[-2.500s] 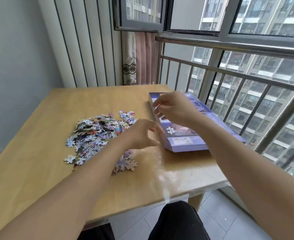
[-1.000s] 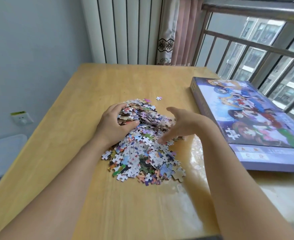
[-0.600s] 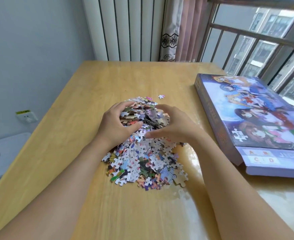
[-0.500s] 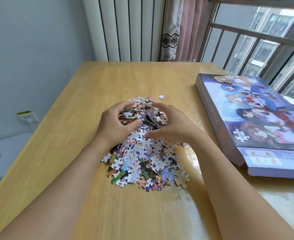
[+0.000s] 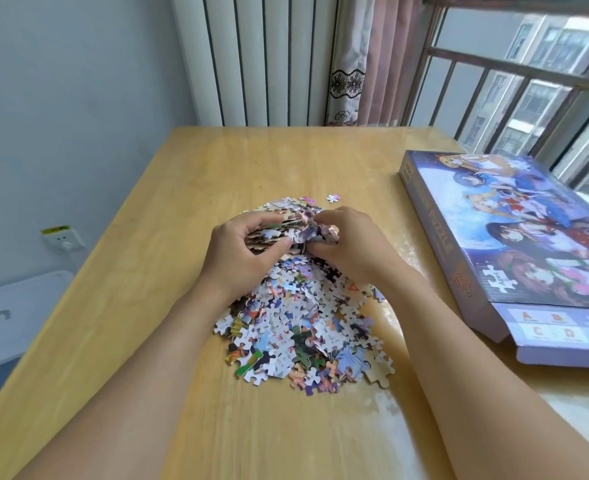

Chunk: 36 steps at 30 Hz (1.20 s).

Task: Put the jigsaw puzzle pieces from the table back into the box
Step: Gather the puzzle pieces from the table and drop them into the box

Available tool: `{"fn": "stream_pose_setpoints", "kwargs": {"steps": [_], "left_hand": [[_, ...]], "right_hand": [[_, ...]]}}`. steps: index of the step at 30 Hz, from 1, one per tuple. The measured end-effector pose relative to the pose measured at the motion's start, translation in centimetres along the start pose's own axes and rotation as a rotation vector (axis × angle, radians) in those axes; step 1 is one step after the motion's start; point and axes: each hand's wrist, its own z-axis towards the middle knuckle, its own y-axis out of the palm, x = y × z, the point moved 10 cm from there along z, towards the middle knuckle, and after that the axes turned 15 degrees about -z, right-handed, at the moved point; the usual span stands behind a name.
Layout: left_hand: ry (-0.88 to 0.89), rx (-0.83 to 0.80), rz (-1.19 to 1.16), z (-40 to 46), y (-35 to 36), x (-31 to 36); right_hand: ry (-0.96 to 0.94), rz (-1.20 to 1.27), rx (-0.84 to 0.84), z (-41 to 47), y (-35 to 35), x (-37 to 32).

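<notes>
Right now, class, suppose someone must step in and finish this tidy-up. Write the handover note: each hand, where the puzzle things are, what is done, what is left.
Left hand: fingers curled round a bunch of pieces at the far top of the pile.
Right hand: gripping the same bunch from the other side.
Pile of puzzle pieces: on the wooden table, mid-table; one stray piece lies just beyond it.
Box: to the right, near the window railing, its lid looks on.
Done: a handful gathered, nothing visibly boxed.
Left: open the box, move the whole pile and the stray piece in.
</notes>
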Motion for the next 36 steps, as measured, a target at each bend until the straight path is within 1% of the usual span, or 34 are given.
{"fn": "stream_pose_setpoints", "kwargs": {"steps": [4, 8, 10, 15, 20, 24, 26, 28, 30, 32, 34, 36], "left_hand": [[-0.015, 0.003, -0.006, 0.0, 0.0, -0.1], [-0.014, 0.012, -0.015, 0.0, -0.2, 0.0], [-0.01, 0.024, -0.015, 0.0, -0.3, 0.0], [0.019, 0.086, -0.027, 0.1, -1.0, 0.1], [0.055, 0.094, -0.024, -0.2, -0.9, 0.6], [0.076, 0.093, -0.023, -0.4, -0.8, 1.1], [0.087, 0.095, -0.016, -0.5, -0.8, 1.3], [0.116, 0.096, 0.01, -0.7, -0.7, 1.9], [0.151, 0.106, 0.018, -1.2, -0.8, 2.6], [0.166, 0.126, -0.002, -1.8, -0.9, 3.4], [0.167, 0.142, -0.038, -2.2, -0.8, 4.1], [0.172, 0.147, -0.073, -2.5, -0.3, 5.1]], "right_hand": [[0.029, 0.051, 0.076, -0.1, -0.8, 0.7], [0.081, 0.207, 0.102, -0.2, -1.3, 1.7], [0.125, 0.382, 0.11, -0.5, -1.7, 2.4], [0.183, 0.827, 0.027, -1.5, -1.2, 3.0], [0.263, 1.118, 0.028, -2.3, -0.9, 3.2], [0.36, 1.461, -0.09, -2.7, 0.2, 2.4], [0.424, 1.568, -0.123, -2.8, 0.9, 2.4], [0.441, 1.673, -0.167, -2.9, 1.1, 1.9], [0.457, 1.748, -0.19, -3.4, 1.0, 1.5], [0.496, 1.752, -0.168, -4.2, 0.4, 1.6], [0.564, 1.744, -0.16, -5.1, -0.2, 1.7], [0.654, 1.784, -0.191, -5.9, 0.1, 1.6]]}}
